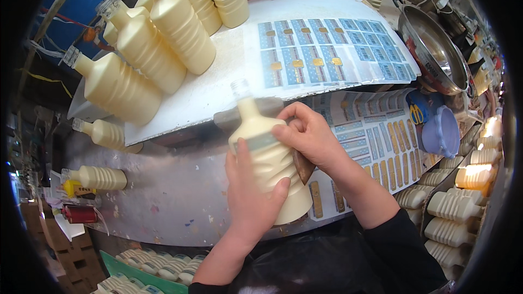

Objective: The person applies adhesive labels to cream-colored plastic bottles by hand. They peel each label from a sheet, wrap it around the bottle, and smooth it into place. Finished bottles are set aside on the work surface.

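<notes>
A cream-coloured ribbed bottle (271,177) with a clear threaded neck leans in front of me, tilted a little to the left. My left hand (250,190) wraps its left side, thumb across the front. Around the upper body runs a blue-grey label strip (257,142). At the strip's right end, my right hand (308,133) has its thumb on the bottle's shoulder and its fingers curled; what lies under the fingertips is partly hidden. Below that hand, against the bottle's right side, shows a brown wedge-shaped piece (303,167), its kind unclear.
Several more cream bottles (182,32) stand on the white board (229,71) at the far left. Label sheets (310,54) lie on it, with more sheets (376,147) below. Yellow-handled scissors (417,113), a lilac tub (440,132) and a metal pan (433,43) are right. Bottles fill a crate (449,223).
</notes>
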Tool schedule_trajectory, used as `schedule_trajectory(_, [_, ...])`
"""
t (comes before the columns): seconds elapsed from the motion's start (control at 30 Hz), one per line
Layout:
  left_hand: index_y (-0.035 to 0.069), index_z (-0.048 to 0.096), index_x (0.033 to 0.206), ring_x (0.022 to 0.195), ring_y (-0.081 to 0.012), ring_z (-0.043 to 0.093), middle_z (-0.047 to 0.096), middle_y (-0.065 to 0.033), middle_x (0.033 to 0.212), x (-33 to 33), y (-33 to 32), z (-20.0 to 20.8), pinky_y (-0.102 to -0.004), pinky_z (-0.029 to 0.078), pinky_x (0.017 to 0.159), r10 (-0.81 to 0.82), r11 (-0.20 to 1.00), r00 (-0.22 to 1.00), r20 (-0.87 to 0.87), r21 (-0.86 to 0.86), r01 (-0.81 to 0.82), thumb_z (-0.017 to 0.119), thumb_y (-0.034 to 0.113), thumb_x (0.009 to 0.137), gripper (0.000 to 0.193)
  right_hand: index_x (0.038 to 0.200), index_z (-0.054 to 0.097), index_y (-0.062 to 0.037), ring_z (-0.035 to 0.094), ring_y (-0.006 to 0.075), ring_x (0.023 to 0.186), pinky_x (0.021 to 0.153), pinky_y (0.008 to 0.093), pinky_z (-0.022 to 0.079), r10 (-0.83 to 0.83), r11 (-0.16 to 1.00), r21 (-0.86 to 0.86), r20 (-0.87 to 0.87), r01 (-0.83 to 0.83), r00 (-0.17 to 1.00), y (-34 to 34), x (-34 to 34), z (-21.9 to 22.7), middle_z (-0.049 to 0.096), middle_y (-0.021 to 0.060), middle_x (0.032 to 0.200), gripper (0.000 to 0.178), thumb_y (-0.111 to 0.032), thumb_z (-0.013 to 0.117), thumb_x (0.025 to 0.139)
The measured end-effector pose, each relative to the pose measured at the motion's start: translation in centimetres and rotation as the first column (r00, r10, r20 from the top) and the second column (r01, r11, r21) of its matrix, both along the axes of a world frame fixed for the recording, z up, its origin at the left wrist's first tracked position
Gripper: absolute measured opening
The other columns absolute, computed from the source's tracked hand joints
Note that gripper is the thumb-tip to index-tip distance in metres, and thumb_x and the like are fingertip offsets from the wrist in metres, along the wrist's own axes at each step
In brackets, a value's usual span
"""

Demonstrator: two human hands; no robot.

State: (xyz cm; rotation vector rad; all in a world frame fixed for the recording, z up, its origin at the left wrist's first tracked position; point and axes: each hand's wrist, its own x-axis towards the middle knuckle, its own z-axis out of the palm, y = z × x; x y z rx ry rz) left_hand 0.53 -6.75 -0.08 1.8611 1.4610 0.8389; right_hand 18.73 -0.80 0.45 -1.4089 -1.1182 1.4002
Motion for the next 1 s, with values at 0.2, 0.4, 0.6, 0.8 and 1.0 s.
schedule_trajectory(0.2, [-0.006,0.014,0.159,0.137,-0.0492,0.042,0.032,-0.0331,0.153,0.2,-0.1,-0.2,-0.0512,0.041,0.111,0.032,0.997,0.999,0.027,0.063,-0.033,0.078,0.029,0.081,0.108,0.112,0.068,-0.0032,0.058,0.0054,0.081,0.073,0.0226,0.047,-0.084,0.995,0.054,-0.062,0.088,0.995,0.1,1.3,0.3,0.065,0.0002,0.086,0.023,-0.022,0.063,0.1])
schedule_trajectory(0.4, [-0.005,0.014,0.16,0.137,-0.0506,0.042,0.031,-0.0338,0.153,0.2,-0.1,0.2,-0.0514,0.042,0.11,0.054,0.998,0.998,0.023,0.015,-0.054,0.079,0.03,0.081,0.108,0.126,0.056,0.0002,0.065,0.0157,0.102,0.09,0.0295,0.053,-0.105,0.923,0.354,-0.138,0.148,0.985,1.3,-1.1,4.6,0.068,0.0094,0.112,0.033,-0.007,0.064,0.095])
schedule_trajectory(0.6, [0.0,0.017,0.16,0.131,-0.0516,0.047,0.029,-0.0342,0.153,0.0,0.0,0.9,-0.0514,0.046,0.106,0.003,1.0,0.993,-0.118,0.013,-0.001,0.08,0.032,0.081,0.106,0.128,0.052,-0.0024,0.07,0.0429,0.093,0.084,0.0471,0.055,-0.205,0.878,0.471,0.532,-0.086,0.822,0.9,-4.5,4.9,0.071,0.0245,0.099,0.041,-0.022,0.065,0.094])
schedule_trajectory(0.8, [-0.002,0.012,0.16,0.134,-0.0502,0.045,0.031,-0.0333,0.152,0.0,0.0,0.1,-0.0502,0.044,0.108,0.009,0.999,0.999,0.044,-0.033,-0.007,0.08,0.032,0.081,0.109,0.129,0.053,-0.0036,0.071,0.0338,0.094,0.083,0.0422,0.055,-0.372,0.846,0.52,0.423,0.114,0.826,1.8,-0.2,-0.2,0.073,0.02,0.102,0.04,-0.022,0.066,0.095])
schedule_trajectory(1.0, [-0.001,0.009,0.163,0.132,-0.0412,0.052,0.041,-0.0281,0.149,-0.2,-0.2,-0.6,-0.0489,0.044,0.109,0.065,0.998,0.993,0.098,-0.02,-0.064,0.076,0.033,0.082,0.11,0.132,0.05,-0.0037,0.072,0.0316,0.091,0.082,0.0404,0.055,-0.386,0.843,0.515,0.376,0.156,0.842,1.0,-0.3,1.8,0.073,0.0197,0.099,0.044,-0.024,0.065,0.096])
